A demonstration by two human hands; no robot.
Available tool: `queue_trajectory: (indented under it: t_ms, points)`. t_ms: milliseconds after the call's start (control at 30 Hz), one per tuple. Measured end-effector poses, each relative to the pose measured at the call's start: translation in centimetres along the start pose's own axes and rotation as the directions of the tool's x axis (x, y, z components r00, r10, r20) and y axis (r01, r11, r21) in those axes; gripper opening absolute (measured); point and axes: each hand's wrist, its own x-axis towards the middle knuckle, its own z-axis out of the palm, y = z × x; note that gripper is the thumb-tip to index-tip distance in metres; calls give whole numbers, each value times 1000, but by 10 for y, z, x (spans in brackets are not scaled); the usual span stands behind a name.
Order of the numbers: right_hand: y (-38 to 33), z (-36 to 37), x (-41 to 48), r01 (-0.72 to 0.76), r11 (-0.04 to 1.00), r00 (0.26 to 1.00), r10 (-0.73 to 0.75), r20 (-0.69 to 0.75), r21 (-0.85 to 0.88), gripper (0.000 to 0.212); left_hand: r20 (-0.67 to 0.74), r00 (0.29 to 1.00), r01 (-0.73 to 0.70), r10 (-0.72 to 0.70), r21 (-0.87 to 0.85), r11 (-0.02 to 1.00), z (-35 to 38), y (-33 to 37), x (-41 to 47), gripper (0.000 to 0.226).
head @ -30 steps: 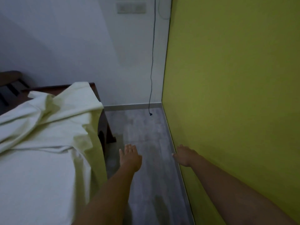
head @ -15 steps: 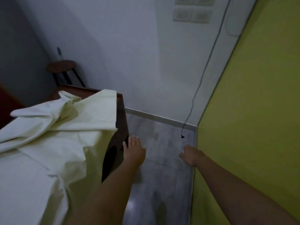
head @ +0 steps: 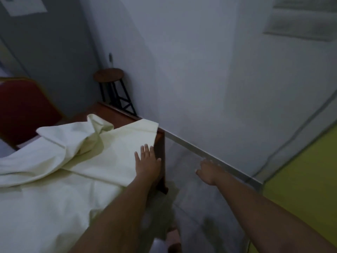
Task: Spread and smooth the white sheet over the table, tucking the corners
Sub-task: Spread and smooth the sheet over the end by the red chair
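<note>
The white sheet (head: pixel 54 179) lies crumpled over a dark wooden table (head: pixel 160 143), bunched into folds toward the far side. One flap reaches the table's far right corner. My left hand (head: pixel 146 160) has straight fingers at the sheet's right edge near that corner; whether it touches the cloth is unclear. Out over the floor to the right of the table is my right hand (head: pixel 207 170), blurred, with loose fingers and nothing in it.
A red chair back (head: pixel 23 110) stands behind the table on the left. A round wooden stool (head: pixel 109 77) on black legs sits against the white wall. Grey floor (head: pixel 200 216) runs between table and yellow-green wall (head: pixel 300 189).
The view has swung left, bringing the table and sheet nearer the centre. My left hand moved from above the floor to the sheet's right edge. My right hand stayed out over the floor.
</note>
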Motion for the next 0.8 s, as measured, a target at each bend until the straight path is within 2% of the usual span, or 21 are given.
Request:
queue_trajectory:
  t_ms: [167,333,467,600,700,800]
  points:
    - [-71,-59,87,219,974,963,-226,-145,-62,65,-26,984,174,-175,-31,984,-19,-51,56,63]
    - [-143,-88,147,380,914,907,-399,-138,-146,66,-102,947,306,-306,-15,952,-23,-98,70,63]
    - [-193,-91,182,540,810,812,-573,-111,-229,67,-186,864,466,-468,-56,883,-25,-132,72,65]
    - [-235,-82,210,676,689,709,-705,-25,-263,69,-292,814,523,-502,-6,852,-29,-153,71,62]
    - [-252,-68,227,772,565,604,-794,62,-291,72,-375,714,593,-591,-123,796,-38,-161,77,69]
    - [-254,-51,242,813,476,535,-838,108,-336,76,-382,612,716,-692,-104,691,-44,-171,80,74]
